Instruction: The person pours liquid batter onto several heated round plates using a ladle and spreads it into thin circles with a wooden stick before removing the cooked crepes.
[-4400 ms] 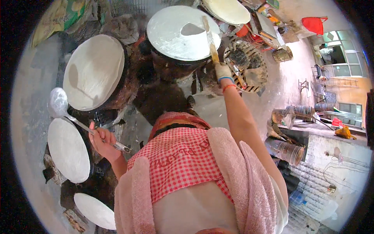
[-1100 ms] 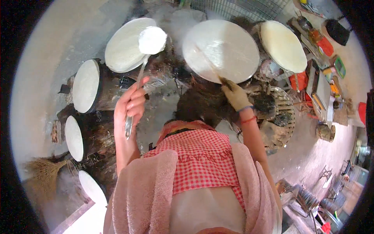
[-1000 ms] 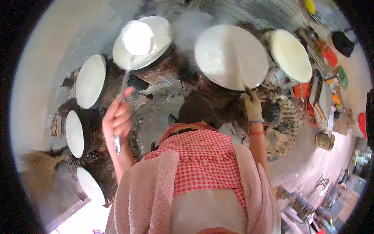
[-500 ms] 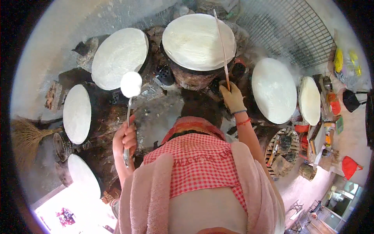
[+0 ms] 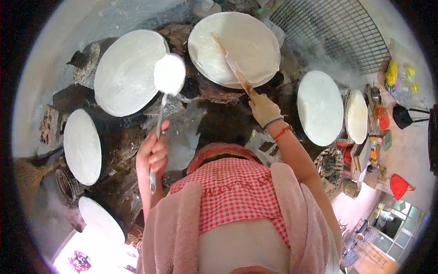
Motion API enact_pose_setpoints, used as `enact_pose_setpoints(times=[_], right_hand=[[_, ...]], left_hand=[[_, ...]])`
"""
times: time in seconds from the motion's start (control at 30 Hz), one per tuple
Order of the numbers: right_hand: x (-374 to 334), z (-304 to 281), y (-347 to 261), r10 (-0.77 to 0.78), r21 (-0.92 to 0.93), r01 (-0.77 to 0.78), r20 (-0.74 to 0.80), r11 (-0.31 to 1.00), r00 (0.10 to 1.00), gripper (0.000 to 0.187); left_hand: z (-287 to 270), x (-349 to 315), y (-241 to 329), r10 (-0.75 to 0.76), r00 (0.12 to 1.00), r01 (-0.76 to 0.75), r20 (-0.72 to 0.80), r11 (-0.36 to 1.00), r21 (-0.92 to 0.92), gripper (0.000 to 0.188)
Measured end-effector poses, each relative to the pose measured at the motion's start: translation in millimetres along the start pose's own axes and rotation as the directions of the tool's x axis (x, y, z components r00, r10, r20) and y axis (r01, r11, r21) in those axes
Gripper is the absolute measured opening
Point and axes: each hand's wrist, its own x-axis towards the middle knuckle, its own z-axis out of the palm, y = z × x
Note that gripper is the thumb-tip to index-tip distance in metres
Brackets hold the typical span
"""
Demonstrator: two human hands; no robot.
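My left hand point(image 5: 153, 148) is closed around the metal handle of a ladle point(image 5: 169, 74), whose bowl is full of white batter. The bowl hangs by the right edge of a round pan with a white sheet point(image 5: 127, 73) at the upper left. My right hand point(image 5: 266, 109), in a pale work glove, grips a long flat wooden stick point(image 5: 245, 83). The stick slants up and left across the white round sheet point(image 5: 255, 41) on the top middle pan. Whether its tip lies over or under the sheet I cannot tell.
More white-topped round pans stand at the left point(image 5: 82, 146), lower left point(image 5: 100, 219) and right point(image 5: 320, 107). Beyond the right one is a stack of pale round sheets point(image 5: 356, 116). A wire rack point(image 5: 333, 32) leans at the upper right. A slatted basket point(image 5: 329, 164) holds dark pieces; steam drifts nearby.
The wooden stick has swung left, from the right side of the top middle pan to across its sheet. My left hand has brought the ladle slightly up and right.
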Motion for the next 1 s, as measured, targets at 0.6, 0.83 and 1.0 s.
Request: enact_pose_setpoints(times=[0.6, 0.83, 1.0], right_hand=[[-49, 9, 23, 0.265, 0.704, 0.028, -0.303, 0.71, 0.915, 0.052], [11, 13, 0, 0.174, 0.4, -0.109, -0.13, 0.91, 0.976, 0.044], [12, 13, -17, 0.078, 0.434, -0.033, -0.087, 0.901, 0.993, 0.045]], left_hand=[[40, 281, -50, -0.118, 0.992, 0.128, -0.052, 0.94, 0.315, 0.035], [15, 245, -14, -0.115, 0.993, 0.113, 0.0, 0.982, 0.149, 0.034], [8, 236, -6, -0.13, 0.991, 0.128, 0.045, 0.991, 0.047, 0.033]])
